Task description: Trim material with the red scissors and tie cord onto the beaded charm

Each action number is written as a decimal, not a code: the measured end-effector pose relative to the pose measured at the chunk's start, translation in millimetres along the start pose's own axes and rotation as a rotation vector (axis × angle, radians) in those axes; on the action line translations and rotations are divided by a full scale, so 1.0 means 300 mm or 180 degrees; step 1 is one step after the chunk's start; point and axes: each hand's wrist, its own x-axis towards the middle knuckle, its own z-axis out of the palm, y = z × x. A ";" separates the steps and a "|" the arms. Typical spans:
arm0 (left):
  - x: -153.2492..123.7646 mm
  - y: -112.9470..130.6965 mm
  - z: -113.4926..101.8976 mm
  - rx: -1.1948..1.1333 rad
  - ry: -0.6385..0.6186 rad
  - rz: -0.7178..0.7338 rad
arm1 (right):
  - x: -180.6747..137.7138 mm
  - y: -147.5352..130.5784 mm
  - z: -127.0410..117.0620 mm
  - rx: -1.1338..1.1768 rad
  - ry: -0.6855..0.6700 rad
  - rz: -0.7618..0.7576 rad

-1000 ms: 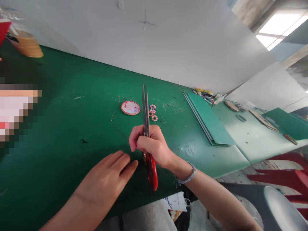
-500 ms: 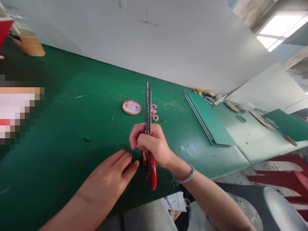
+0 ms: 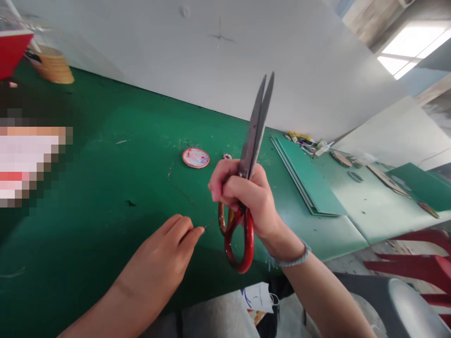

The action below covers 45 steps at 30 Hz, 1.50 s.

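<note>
My right hand (image 3: 259,199) is closed around a pair of scissors (image 3: 252,141) with red handles. The blades point up and slightly right, a little apart at the tips. Low over the table, my left hand (image 3: 167,251) pinches a thin thread (image 3: 208,226), which runs toward the right hand and is too fine to follow far. Beyond the hands lies an oval decorated piece (image 3: 196,158) with a red rim. A small beaded flower (image 3: 227,156) shows just behind my right fingers, partly hidden by them.
Stacked green boards (image 3: 306,178) lie to the right on the green table (image 3: 105,188). Several tools and scraps (image 3: 305,141) sit against the grey partition (image 3: 158,47). At the far left stands a tan cup (image 3: 56,65). Red chairs (image 3: 412,267) are at the lower right.
My right hand has moved up and to the right with the scissors, which have turned to show their handle loops. My left hand has stayed nearly in place; a thread now shows at its fingertips.
</note>
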 end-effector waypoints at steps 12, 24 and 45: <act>0.015 -0.012 -0.033 -0.1760 -0.0162 -0.2121 | 0.054 0.094 -0.005 0.0677 0.0000 0.0162; 0.010 -0.001 -0.024 -0.0552 0.0052 -0.1120 | 0.062 0.171 -0.008 0.0470 0.0133 0.0222; 0.022 -0.030 -0.037 0.0602 -0.0112 -0.0216 | 0.082 0.185 -0.023 0.0964 0.0276 0.0192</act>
